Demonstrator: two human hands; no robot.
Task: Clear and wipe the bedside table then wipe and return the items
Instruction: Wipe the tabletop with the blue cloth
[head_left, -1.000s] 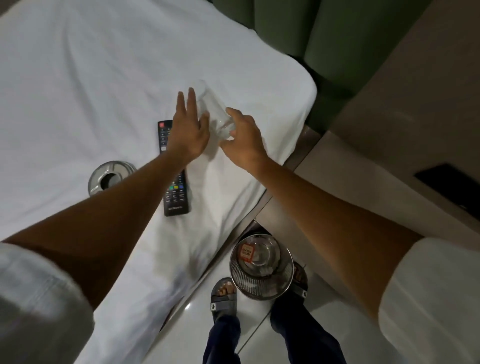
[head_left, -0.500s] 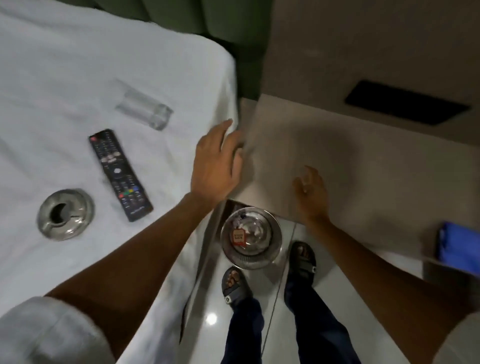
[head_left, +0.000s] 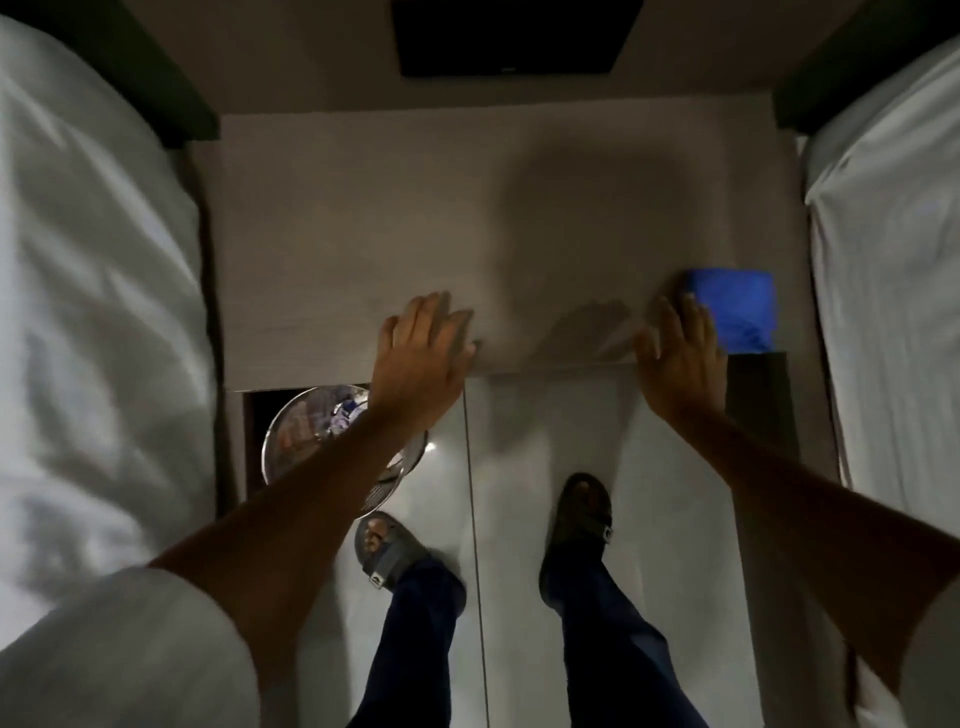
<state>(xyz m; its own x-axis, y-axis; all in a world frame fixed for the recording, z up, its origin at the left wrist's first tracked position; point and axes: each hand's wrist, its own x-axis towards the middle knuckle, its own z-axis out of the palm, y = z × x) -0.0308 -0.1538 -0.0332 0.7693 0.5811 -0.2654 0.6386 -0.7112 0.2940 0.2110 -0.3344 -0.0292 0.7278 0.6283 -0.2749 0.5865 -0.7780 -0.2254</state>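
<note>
Bedside tabletop fills the middle of the view between two beds with white sheets, one bed on the left and the other bed on the right; its pale surface is bare apart from a blue cloth bunched at its front right corner. Left hand rests flat over the front edge of the tabletop, fingers spread apart and holding nothing. Right hand lies open at the same edge, its fingertips just touching the near side of the blue cloth without closing on it. Below the left forearm, on the tiled floor, stands a round metal wastebin partly tucked under the tabletop; some crumpled rubbish shows inside, too blurred to make out. Two sandalled feet stand on the floor before the tabletop.
</note>
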